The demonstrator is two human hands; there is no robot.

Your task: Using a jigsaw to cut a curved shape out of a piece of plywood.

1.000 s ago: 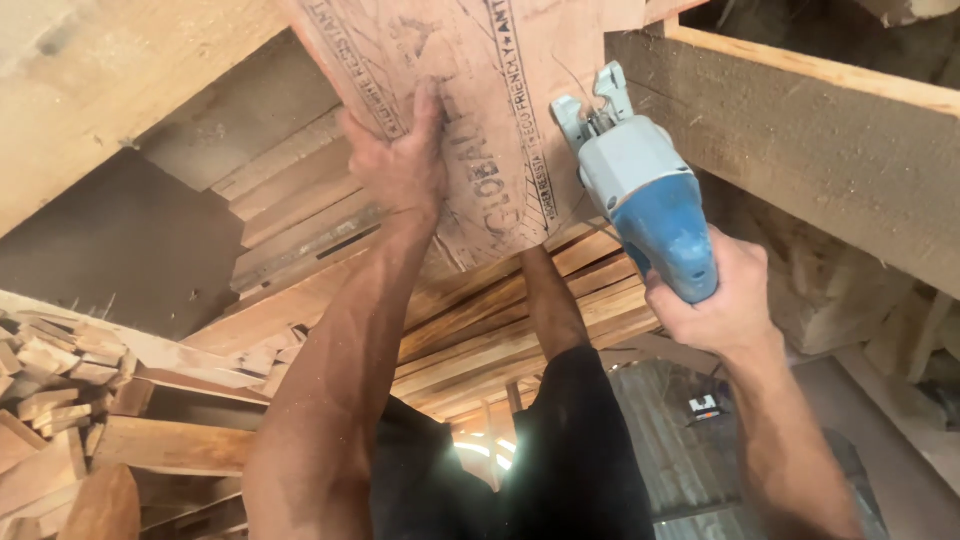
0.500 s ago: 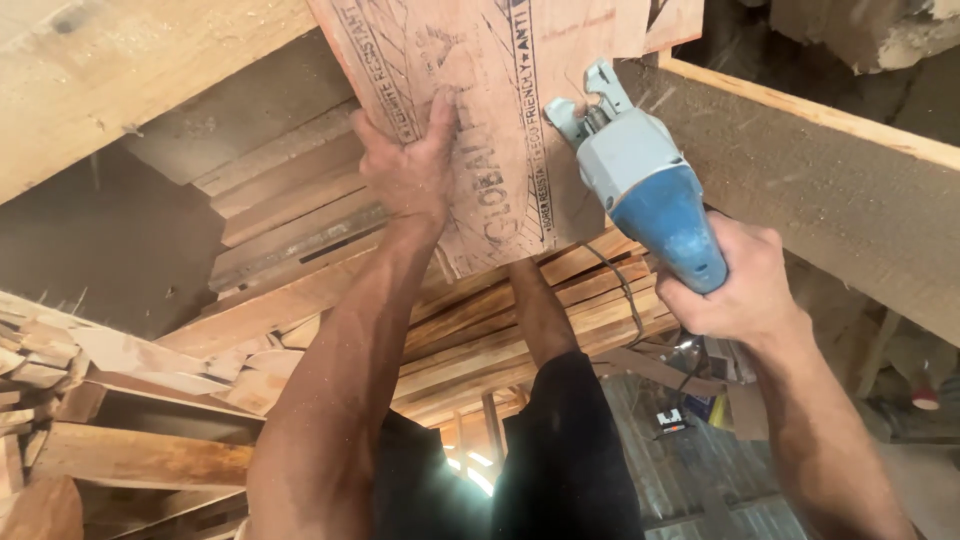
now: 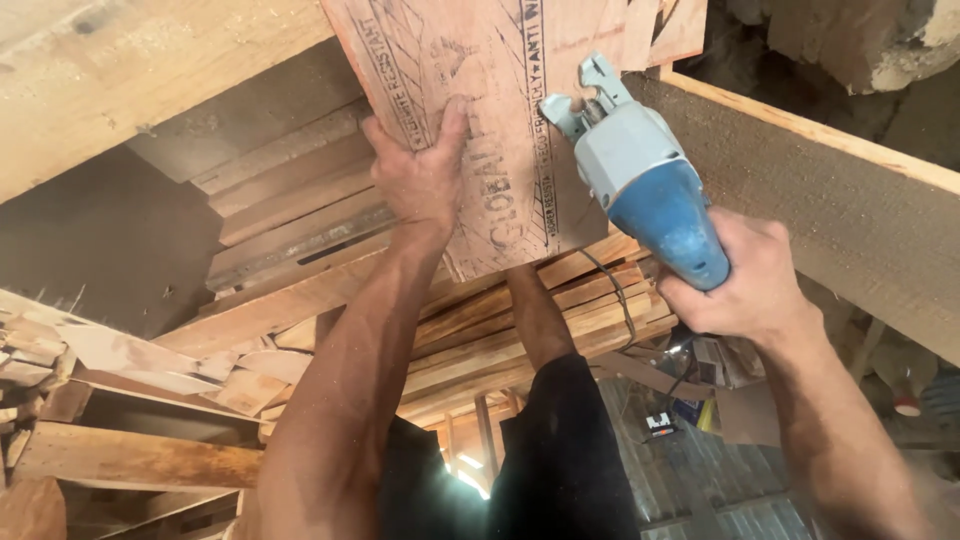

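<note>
Reddish printed plywood sheet [image 3: 500, 120] — tilted — beside blue-grey jigsaw [image 3: 645, 190].

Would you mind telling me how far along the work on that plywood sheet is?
Done: the plywood sheet is in position, pressed flat by the left hand. In hand: the right hand grips the blue-and-grey power tool, its head at the sheet's right edge. Left: no cut line shows around the tool's head, though the sheet's top edge looks ragged; the work itself looks barely begun.
</note>
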